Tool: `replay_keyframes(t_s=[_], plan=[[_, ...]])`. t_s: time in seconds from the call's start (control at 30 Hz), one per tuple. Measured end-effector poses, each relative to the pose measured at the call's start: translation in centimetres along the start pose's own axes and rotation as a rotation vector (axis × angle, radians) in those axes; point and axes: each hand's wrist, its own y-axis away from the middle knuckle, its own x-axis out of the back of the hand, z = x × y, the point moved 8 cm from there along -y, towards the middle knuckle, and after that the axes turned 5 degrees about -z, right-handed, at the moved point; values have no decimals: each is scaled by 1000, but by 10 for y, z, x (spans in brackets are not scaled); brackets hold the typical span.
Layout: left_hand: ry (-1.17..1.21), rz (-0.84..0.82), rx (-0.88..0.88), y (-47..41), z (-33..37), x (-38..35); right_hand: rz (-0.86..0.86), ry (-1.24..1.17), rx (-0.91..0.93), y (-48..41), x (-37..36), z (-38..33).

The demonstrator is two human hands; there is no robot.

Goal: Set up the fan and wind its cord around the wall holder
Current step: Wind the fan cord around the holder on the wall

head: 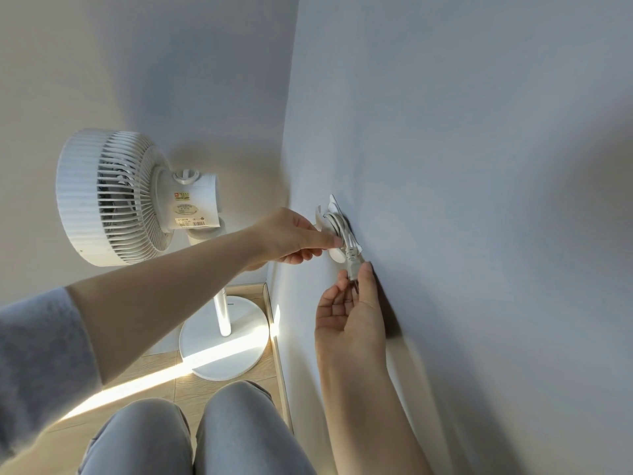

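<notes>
I see the fan (113, 197) standing at the left in the far corner, upright on its pole, its round base (222, 351) flat on the wooden floor (219, 389) with a strip of sunlight across it. The fan head faces left, away from the wall (479, 166) on the right.

The holder (333, 203) is fixed to that right wall, just right of the fan. The cord (337, 222) is wound round it in several loops, and the plug (352, 265) hangs from the bottom of the coil.

My left hand (291, 234) reaches across from the left. Its forefinger lies straight against the lower part of the coil, and its other fingers are curled underneath. I cannot tell whether it actually grips anything.

My right hand (349, 323) comes up from below, palm turned towards me, close against the wall. It pinches the plug lightly between thumb and fingertips.

A grey sleeve (37, 354) covers the left upper arm, and grey-clad knees (205, 433) show near the bottom.
</notes>
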Motion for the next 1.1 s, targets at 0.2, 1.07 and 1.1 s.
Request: replay_keyframes(t_s=[0.2,1.07,1.1], plan=[[-1,-27,44,0,0,-2,6,12,-3,-3,1,1],[-112,-25,5,1,13,4,-26,36,-39,-46,9,29],[-126,-24,-10,1,14,5,-29,40,-43,-46,9,29]])
